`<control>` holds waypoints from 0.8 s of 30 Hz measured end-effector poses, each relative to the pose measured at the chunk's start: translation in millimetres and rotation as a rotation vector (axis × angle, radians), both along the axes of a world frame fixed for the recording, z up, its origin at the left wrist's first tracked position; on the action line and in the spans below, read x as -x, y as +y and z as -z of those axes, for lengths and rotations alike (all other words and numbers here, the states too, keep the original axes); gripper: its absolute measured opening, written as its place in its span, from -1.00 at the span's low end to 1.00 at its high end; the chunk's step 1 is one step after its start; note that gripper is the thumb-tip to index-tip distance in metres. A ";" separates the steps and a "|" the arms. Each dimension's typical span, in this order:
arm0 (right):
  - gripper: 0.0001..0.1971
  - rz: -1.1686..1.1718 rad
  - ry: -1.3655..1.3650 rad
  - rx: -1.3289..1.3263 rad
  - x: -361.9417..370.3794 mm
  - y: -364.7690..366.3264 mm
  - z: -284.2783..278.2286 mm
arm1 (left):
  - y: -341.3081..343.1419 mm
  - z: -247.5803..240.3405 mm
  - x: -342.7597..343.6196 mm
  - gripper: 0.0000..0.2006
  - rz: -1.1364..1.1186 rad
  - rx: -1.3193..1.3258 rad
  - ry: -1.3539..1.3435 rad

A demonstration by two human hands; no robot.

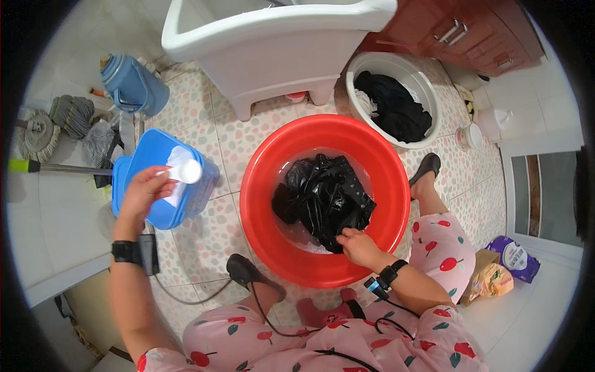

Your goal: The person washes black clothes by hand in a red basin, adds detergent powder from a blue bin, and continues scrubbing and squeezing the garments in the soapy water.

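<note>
My left hand (145, 192) grips a white plastic scoop (189, 171) by its handle, above a blue plastic tub (160, 142). White powder (176, 196) shows inside that tub. A large red basin (385, 177) stands on the floor between my feet, with water and some suds in it. Soaking there is a wet, shiny black garment (321, 195). My right hand (359, 246) reaches over the basin's near right side, its fingers pressed together on the garment's near edge.
A white basin (427, 139) of dark clothes stands at the far right, beside a white washtub stand (279, 68). A blue thermos jug (133, 87) and mop heads (71, 115) are at the far left. Cables (204, 301) run from my wrists. Packages (517, 259) lie at the right.
</note>
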State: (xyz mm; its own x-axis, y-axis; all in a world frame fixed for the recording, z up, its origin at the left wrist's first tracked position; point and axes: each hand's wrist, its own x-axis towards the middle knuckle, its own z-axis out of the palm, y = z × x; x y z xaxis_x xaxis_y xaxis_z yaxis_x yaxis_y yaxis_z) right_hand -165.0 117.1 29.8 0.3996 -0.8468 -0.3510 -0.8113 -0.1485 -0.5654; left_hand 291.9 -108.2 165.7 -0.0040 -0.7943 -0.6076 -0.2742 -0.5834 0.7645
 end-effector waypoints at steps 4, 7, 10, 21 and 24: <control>-0.79 -0.335 0.113 0.122 -5.3 13.7 3.9 | 19.7 9.8 77.5 -0.75 0.148 -0.047 0.099; -0.76 -0.415 0.172 0.134 -11.2 17.8 3.4 | 33.7 38.5 110.5 -0.75 0.222 -0.110 0.128; -0.68 -0.339 0.160 0.160 -12.8 24.5 3.9 | 47.8 63.2 149.4 -0.76 0.310 -0.149 0.134; -0.61 -0.263 0.170 0.074 -11.4 26.5 8.3 | 82.7 131.7 228.4 -0.82 0.430 0.165 -0.087; -0.62 -0.242 0.152 0.054 -10.1 27.1 11.2 | 86.9 139.8 234.7 -0.84 0.499 0.189 -0.187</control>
